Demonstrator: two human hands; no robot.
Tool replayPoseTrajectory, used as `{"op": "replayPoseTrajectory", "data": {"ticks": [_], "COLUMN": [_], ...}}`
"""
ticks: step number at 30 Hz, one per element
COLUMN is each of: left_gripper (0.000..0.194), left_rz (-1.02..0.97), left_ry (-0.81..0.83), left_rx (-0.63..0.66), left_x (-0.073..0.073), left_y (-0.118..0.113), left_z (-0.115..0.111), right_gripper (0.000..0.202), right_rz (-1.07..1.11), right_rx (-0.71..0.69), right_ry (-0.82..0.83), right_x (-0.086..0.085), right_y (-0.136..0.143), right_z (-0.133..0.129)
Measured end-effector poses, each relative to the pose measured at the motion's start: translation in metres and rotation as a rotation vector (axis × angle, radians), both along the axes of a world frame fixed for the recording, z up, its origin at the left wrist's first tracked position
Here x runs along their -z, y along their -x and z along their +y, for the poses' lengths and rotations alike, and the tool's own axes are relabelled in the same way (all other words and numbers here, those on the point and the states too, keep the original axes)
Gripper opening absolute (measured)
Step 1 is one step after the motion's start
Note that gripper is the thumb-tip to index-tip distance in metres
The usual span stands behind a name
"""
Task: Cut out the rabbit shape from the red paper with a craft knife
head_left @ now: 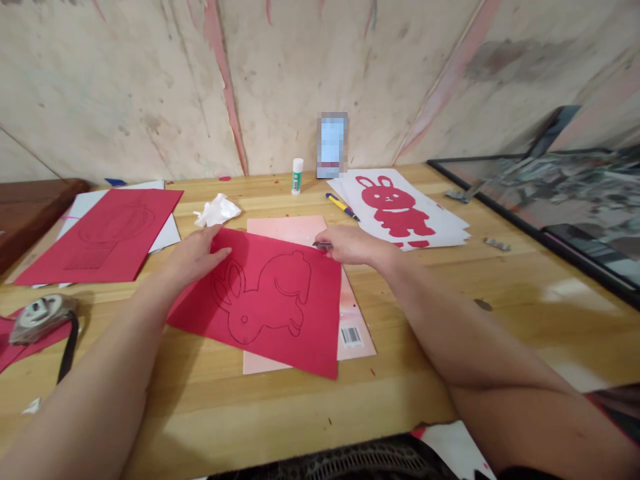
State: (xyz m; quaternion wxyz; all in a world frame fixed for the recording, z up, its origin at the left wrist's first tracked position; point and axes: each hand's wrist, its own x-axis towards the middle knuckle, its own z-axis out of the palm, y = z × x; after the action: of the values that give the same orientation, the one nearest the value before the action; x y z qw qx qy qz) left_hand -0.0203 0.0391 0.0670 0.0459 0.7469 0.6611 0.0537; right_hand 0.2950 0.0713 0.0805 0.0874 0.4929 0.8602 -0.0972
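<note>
A sheet of red paper (280, 320) with a rabbit outline drawn in dark line lies slightly turned in front of me. Under it is a pink booklet (357, 337) with a barcode, sticking out above, below and on the right. My left hand (200, 253) rests on the sheet's upper left part, fingers stretched out and thumb apart. My right hand (350, 245) is closed around a craft knife (323, 246), mostly hidden in the fingers. Its dark metal tip points left at the sheet's upper right edge.
White sheets with a red rabbit cutout (397, 207) lie at the back right, beside a yellow-blue pen (343, 207). A glue stick (297, 177) and phone (331, 145) stand near the wall. At left are red paper with a lantern drawing (107, 233), a tape measure (44, 319) and crumpled tissue (217, 211).
</note>
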Motion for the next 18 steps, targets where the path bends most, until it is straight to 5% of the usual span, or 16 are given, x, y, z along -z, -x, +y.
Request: {"op": "replayPoseTrajectory", "data": {"ticks": [9, 18], "left_gripper": [0.052, 0.038], "left_rz": [-0.114, -0.185], "left_ry": [-0.044, -0.18], "left_rx": [0.137, 0.622], "left_x": [-0.001, 0.025], "left_y": [-0.019, -0.06], "left_z": [-0.007, -0.017], "right_gripper": [0.032, 0.036], "right_rz": [-0.013, 0.028], "right_rx": [-0.031, -0.154], "right_ry": [-0.157, -0.416], "right_x": [0.0, 0.015], "right_y": [-0.002, 0.021], "right_z": [0.009, 0.009]}}
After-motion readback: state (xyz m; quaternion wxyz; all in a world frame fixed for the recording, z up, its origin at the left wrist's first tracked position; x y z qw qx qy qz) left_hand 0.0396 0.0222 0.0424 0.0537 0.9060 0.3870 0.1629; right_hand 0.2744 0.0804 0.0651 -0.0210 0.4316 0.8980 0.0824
